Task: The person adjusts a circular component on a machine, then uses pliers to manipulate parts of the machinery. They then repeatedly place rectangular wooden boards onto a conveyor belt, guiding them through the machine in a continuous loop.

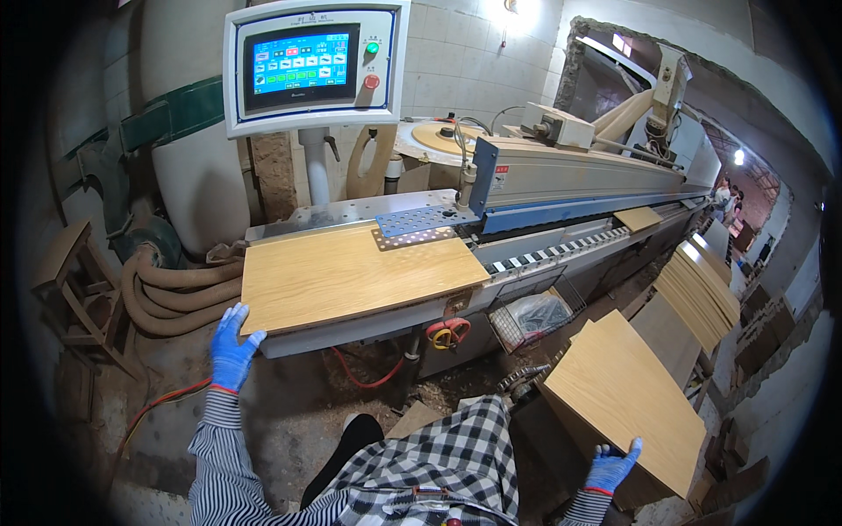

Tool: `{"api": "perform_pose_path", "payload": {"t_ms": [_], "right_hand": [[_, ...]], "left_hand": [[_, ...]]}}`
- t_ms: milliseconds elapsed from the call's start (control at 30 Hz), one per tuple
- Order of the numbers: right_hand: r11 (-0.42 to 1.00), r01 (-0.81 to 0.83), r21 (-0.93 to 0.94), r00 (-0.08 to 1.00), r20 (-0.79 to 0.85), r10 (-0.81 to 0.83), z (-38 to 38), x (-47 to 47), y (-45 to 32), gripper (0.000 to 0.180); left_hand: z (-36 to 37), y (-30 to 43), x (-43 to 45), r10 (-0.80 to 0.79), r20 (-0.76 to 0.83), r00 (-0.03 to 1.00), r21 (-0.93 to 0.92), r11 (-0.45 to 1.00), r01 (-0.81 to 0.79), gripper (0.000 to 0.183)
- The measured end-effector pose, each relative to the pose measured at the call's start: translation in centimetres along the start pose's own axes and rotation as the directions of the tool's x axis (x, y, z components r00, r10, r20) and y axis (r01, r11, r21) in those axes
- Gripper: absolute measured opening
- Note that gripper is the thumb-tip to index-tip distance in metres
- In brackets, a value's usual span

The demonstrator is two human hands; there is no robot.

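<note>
My left hand (235,348), in a blue glove with pale fingertips, is at the near left corner of a wood-grain board (348,276). Its thumb and fingers spread around that corner. The board lies flat on the infeed table of an edge banding machine (579,177), its far right part under a blue perforated plate (421,220). My right hand (608,467), gloved alike, grips the near edge of the top wood-grain panel (625,394) on a stack at my right. The thumb rests on top; the other fingers are partly hidden below the edge.
A control panel with a lit screen (301,62) stands above the table. Red-handled scissors (448,333) hang at its front beside a wire basket (536,309). Another panel (638,218) lies along the conveyor track. More stacked panels (700,289) stand farther right. Ribbed hoses (177,296) lie left.
</note>
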State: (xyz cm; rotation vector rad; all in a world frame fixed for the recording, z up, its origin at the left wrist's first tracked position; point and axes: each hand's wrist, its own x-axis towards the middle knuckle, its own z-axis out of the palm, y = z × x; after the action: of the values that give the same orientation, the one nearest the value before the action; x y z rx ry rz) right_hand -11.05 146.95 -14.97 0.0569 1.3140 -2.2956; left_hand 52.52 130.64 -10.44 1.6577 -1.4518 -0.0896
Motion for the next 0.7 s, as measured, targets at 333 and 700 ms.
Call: {"api": "perform_pose_path", "payload": {"t_ms": [333,700], "right_hand": [[0.992,0.045,0.116,0.997,-0.062,-0.038,-2.9,2.8,-1.0,0.047],[0.985,0.063,0.160,0.997,-0.050,-0.055,-4.1,3.6,-1.2,0.040]], "left_hand": [[1.2,0.6,0.3,-0.039,-0.039,0.998,0.042,0.998,0.040,0.065],[6.6,5.6,1.3,0.083,-0.028,0.996,0.191,0.979,-0.076,0.067]]}}
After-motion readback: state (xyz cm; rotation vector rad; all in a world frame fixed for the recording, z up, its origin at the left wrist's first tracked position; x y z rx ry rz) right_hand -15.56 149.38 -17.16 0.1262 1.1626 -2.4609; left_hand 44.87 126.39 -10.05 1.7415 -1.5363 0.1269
